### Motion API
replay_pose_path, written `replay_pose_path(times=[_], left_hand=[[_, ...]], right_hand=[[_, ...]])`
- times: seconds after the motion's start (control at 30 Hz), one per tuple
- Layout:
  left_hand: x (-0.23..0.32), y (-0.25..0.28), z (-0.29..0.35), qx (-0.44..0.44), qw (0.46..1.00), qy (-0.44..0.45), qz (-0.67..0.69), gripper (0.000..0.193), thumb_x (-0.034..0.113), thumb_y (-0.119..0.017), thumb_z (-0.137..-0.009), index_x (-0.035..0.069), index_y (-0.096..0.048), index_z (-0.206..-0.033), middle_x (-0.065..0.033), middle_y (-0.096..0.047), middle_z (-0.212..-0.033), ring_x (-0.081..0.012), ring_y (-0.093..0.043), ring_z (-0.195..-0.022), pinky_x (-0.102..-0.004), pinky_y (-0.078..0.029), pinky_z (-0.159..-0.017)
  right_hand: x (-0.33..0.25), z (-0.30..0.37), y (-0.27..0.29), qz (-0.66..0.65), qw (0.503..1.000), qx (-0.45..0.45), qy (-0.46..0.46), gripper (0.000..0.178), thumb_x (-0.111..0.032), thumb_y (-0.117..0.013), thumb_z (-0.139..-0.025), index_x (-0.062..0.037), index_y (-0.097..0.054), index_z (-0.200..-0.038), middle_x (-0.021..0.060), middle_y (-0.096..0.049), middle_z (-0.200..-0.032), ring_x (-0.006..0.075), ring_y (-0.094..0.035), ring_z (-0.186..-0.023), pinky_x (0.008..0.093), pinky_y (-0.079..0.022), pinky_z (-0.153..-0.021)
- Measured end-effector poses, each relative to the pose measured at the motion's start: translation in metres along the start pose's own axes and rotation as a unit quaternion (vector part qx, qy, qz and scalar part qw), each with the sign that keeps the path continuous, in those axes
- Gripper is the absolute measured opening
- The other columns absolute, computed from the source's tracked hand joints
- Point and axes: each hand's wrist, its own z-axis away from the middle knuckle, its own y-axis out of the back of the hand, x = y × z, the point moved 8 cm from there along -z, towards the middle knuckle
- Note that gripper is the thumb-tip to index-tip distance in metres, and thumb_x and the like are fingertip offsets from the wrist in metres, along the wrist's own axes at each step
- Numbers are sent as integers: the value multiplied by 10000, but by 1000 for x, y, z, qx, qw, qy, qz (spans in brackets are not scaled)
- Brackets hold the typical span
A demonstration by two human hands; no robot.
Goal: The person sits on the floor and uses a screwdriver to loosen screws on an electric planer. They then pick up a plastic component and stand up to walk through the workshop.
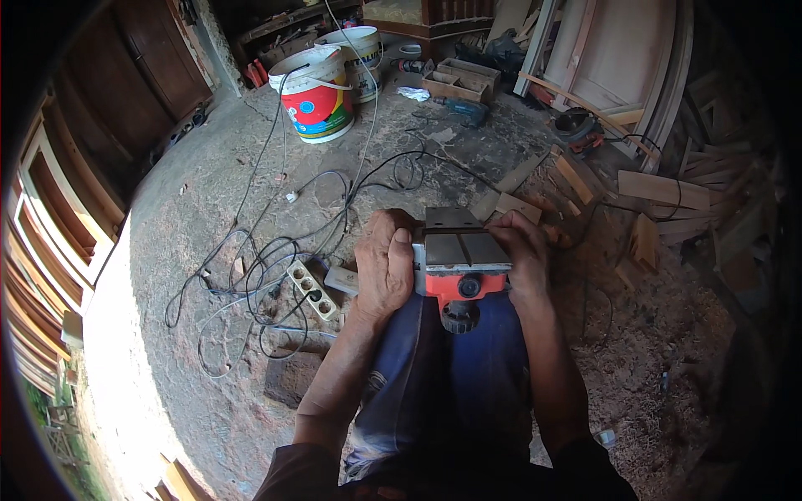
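An electric hand planer [465, 285] with a red body rests upside down over my thighs, its grey metal sole [464, 249] facing up. The black front knob [460, 317] points toward me. My left hand [386, 260] is closed around the planer's left side, thumb lying along the edge. On the opposite side my right hand [522, 250] grips with bent fingers near the gap between the two sole plates. What the fingertips touch at that gap is hidden.
Tangled cables and a power strip [312, 290] lie on the concrete floor to the left. Paint buckets [316, 104], a wooden box [458, 86] and a teal power tool [462, 111] stand farther off. Wood offcuts [664, 190] and shavings cover the right side; door panels [614, 58] lean behind.
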Motion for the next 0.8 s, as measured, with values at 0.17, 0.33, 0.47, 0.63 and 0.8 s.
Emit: replay_pose_path(times=[0.17, 0.33, 0.47, 0.63, 0.8], left_hand=[[-4, -1, 3, 39, 998, 42, 40, 157, 113, -447, -943, -7, -545, -919, -164, -588, -932, -313, -574, -812, -393, -460, -768], [-4, -1, 2, 25, 999, 19, 14, 154, 111, -446, -951, -4, -542, -917, -155, -584, -923, -303, -579, -819, -381, -460, -772], [-3, -2, 2, 12, 999, 33, 29, 184, 142, -446, -967, -5, -547, -923, -153, -586, -914, -302, -582, -822, -378, -459, -767], [-3, -2, 3, 10, 999, 39, 28, 221, 173, -438, -984, -8, -553, -933, -152, -584, -909, -295, -583, -819, -370, -460, -760], [1, -1, 4, 12, 999, 33, 35, 273, 202, -418, -974, -26, -567, -954, -134, -605, -912, -231, -575, -813, -336, -456, -759]], right_hand=[[5, 0, 2, 18, 1000, 4, -15, 129, -111, -567, -841, 0, -616, -798, 23, -598, -746, 72, -532, -701, 227, -390, -643], [5, 1, 1, 13, 999, 14, -26, 116, -105, -566, -841, -9, -610, -794, 21, -593, -741, 69, -529, -701, 227, -386, -641], [5, 1, 1, 11, 999, 8, -34, 106, -100, -564, -843, -17, -602, -789, 12, -581, -734, 64, -520, -697, 227, -381, -639], [6, -2, 2, 4, 1000, 11, -11, 90, -68, -563, -861, -14, -596, -797, 11, -592, -721, 52, -522, -639, 227, -409, -561], [11, -2, 3, -5, 1000, 1, -7, 83, -63, -568, -863, -9, -591, -804, 8, -586, -718, 51, -522, -657, 226, -409, -580]])
